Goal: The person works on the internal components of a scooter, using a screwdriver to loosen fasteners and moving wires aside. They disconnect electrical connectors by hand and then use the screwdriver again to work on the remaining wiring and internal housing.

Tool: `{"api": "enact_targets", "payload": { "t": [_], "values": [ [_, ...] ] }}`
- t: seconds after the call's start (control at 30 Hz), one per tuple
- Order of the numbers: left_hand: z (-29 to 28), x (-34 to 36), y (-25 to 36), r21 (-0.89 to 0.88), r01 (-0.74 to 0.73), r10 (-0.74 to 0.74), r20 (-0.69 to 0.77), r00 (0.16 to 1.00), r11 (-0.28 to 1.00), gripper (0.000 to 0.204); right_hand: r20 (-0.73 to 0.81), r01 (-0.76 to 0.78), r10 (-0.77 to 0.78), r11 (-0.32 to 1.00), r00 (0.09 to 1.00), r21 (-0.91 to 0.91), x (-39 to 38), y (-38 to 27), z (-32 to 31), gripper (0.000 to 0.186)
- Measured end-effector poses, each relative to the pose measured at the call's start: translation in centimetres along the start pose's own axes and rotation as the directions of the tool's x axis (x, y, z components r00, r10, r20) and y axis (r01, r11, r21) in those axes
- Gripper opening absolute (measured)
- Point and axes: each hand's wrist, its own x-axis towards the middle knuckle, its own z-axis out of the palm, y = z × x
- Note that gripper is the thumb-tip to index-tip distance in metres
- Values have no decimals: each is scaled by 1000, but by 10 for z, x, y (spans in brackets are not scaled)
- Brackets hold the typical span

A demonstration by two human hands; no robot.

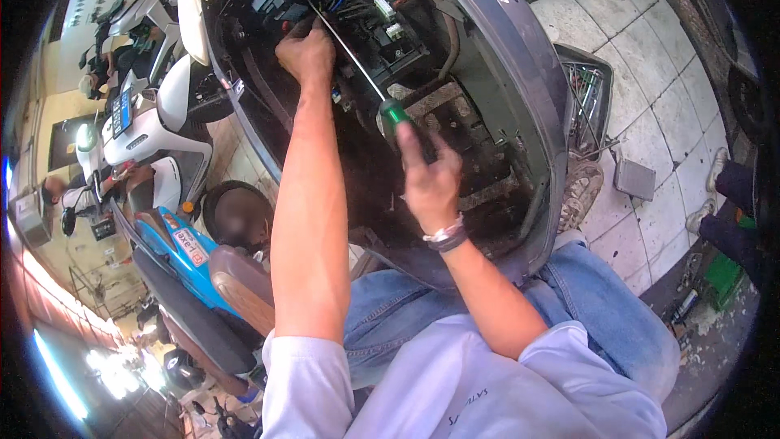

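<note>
A screwdriver with a green handle (393, 112) and a long metal shaft slants across the open inside of a dark grey vehicle body (528, 57). My right hand (431, 179) is closed on the handle's end, its fingers slightly blurred. The shaft runs up and left to its tip, beside the fingers of my left hand (307, 55). That hand reaches deep into the body with fingers bent together near the tip; what they hold is hidden. Around the tip are a dark panel, wires (337, 4) and a white connector (384, 6).
On the tiled floor at right lie a tool tray (589, 89) and a flat grey square part (634, 179). Another person's feet (705, 215) stand at far right. Left of me are a white scooter (158, 130), a blue-panelled motorbike (191, 256) and another person (240, 219) close by.
</note>
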Motion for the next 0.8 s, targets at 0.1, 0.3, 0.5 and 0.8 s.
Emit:
{"api": "enact_targets", "payload": {
  "t": [0.1,0.3,0.5,0.8],
  "values": [
    [-2,-10,16,49,2,-1,-21,1000,999,26,483,-584,366,677,795,448,13,-5,-14,46],
    [-3,-8,14,-4,-21,21,-38,999,1000,26,693,-715,283,514,663,474,22,1,-21,49],
    [0,-12,13,-50,-14,11,-57,998,999,27,331,-242,183,959,926,146,30,-12,-20,51],
    [-1,-11,18,6,47,-47,-91,995,999,28,58,429,-431,859,901,-280,20,-25,-10,45]
  ]
}}
